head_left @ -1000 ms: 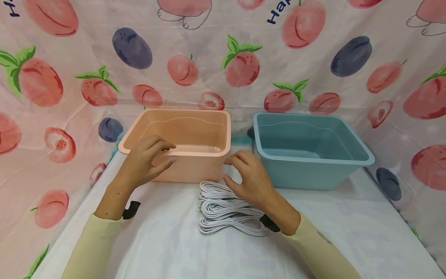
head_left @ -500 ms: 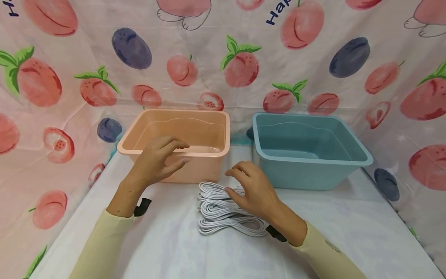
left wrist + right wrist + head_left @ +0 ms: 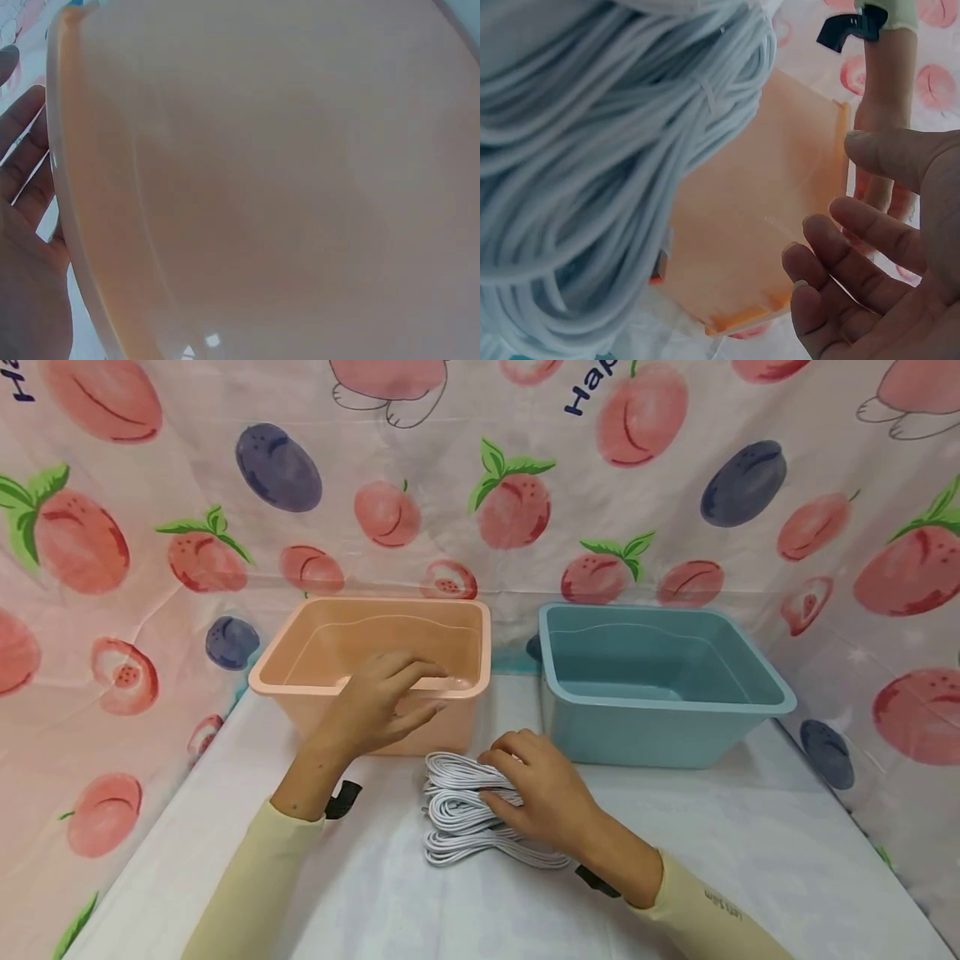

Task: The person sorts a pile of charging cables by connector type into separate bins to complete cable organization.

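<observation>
Several coiled bundles of white cable (image 3: 452, 814) lie in a row on the white cloth. Over their right part hovers my right hand (image 3: 546, 789), thumb and fingers spread and loosely curved, with nothing in between. The right wrist view shows the cable bundles (image 3: 630, 127) large at the left, apart from the fingers (image 3: 862, 285). My left hand (image 3: 378, 703) is in front of the peach-coloured bin (image 3: 453, 731), fingers half bent and holding nothing. From the left wrist, the bin fills most of the view, with the hand at its left edge; contact with the rim cannot be told.
A teal bin (image 3: 645, 735) stands to the right, level with the peach bin, with a gap between them. Behind both hangs a fruit-print cloth (image 3: 442, 452). White cloth (image 3: 405, 893) covers the table in front.
My left hand has moved right along the front of the peach bin. My right hand has come down and nearer over the cable bundles. Bins and cables stay put.
</observation>
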Demonstrator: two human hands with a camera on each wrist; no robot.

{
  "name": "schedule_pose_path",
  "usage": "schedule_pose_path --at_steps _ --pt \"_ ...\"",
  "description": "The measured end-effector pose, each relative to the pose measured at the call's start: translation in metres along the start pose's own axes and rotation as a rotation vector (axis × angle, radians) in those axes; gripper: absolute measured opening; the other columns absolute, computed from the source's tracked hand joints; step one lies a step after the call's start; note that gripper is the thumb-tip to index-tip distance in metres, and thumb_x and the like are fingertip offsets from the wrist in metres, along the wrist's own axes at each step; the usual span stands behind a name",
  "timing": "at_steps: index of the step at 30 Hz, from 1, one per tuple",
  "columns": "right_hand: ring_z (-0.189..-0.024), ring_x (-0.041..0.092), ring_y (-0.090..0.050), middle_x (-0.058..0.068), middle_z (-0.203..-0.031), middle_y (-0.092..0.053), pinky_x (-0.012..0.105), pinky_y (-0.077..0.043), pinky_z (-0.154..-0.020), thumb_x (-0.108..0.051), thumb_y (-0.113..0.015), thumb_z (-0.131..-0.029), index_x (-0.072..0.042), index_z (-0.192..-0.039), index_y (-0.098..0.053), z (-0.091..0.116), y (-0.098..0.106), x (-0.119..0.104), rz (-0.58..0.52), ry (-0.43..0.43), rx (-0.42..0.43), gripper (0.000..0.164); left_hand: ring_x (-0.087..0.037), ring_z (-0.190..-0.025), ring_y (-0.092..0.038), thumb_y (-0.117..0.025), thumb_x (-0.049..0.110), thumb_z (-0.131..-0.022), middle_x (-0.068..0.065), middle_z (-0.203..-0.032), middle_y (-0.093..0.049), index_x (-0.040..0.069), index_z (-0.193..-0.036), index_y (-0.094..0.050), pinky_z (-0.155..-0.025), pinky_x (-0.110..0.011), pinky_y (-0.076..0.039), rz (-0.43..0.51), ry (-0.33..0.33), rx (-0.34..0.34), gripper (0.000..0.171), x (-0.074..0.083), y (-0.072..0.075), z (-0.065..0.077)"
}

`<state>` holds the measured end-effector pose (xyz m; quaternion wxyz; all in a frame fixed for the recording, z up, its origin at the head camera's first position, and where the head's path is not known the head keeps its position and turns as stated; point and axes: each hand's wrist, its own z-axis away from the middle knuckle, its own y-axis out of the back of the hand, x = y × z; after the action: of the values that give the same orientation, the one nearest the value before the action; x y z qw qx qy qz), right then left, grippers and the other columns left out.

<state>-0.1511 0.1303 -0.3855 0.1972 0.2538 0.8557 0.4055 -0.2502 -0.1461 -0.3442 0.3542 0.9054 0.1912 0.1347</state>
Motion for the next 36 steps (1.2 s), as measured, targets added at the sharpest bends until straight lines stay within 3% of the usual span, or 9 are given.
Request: schedule_pose_path --at_steps 12,19,28,36 --pt "-0.095 0.019 -0.063 -0.002 -0.105 -0.065 0.036 -0.054 -0.078 -0.02 -0.091 -0.081 -0.012 -0.111 -0.074 0.012 -0.01 -0.006 0.047 0.011 -0.076 0.036 -0.024 -0.115 -0.065 -0.084 0.028 -0.093 -0.003 -0.118 -0.07 0.013 -0.121 -0.074 -0.101 -0.047 -0.048 0.039 -0.027 -0.014 0.034 0.018 -0.022 -0.023" --pt "-0.096 0.02 -0.062 -0.001 -0.105 -0.065 0.037 -0.057 -0.084 -0.019 -0.091 -0.079 -0.012 -0.107 -0.074 0.018 -0.016 -0.008 0.096 0.016 -0.134 0.034 -0.021 -0.116 -0.065 -0.081 0.031 -0.096 -0.001 -0.121 -0.07 0.015 -0.125 -0.074 -0.105 -0.044 -0.046 0.052 -0.04 -0.047 0.034 0.026 -0.033 -0.034" --pt "-0.098 0.019 -0.064 -0.001 -0.107 -0.066 0.037 -0.058 -0.085 -0.02 -0.092 -0.08 -0.013 -0.113 -0.075 0.023 -0.017 -0.007 0.16 -0.02 -0.239 0.038 -0.022 -0.114 -0.065 -0.079 0.028 -0.097 -0.005 -0.122 -0.068 0.011 -0.129 -0.072 -0.107 -0.039 -0.051 0.103 -0.099 -0.053 0.037 0.037 -0.049 -0.049" --pt "-0.1 0.023 -0.064 0.002 -0.104 -0.067 0.04 -0.056 -0.088 -0.019 -0.091 -0.078 -0.012 -0.11 -0.075 0.027 -0.022 -0.003 0.216 -0.029 -0.258 0.036 -0.022 -0.117 -0.066 -0.078 0.025 -0.098 -0.007 -0.125 -0.067 0.008 -0.131 -0.071 -0.105 -0.035 -0.053 0.142 -0.118 -0.062 0.037 0.046 -0.066 -0.062"
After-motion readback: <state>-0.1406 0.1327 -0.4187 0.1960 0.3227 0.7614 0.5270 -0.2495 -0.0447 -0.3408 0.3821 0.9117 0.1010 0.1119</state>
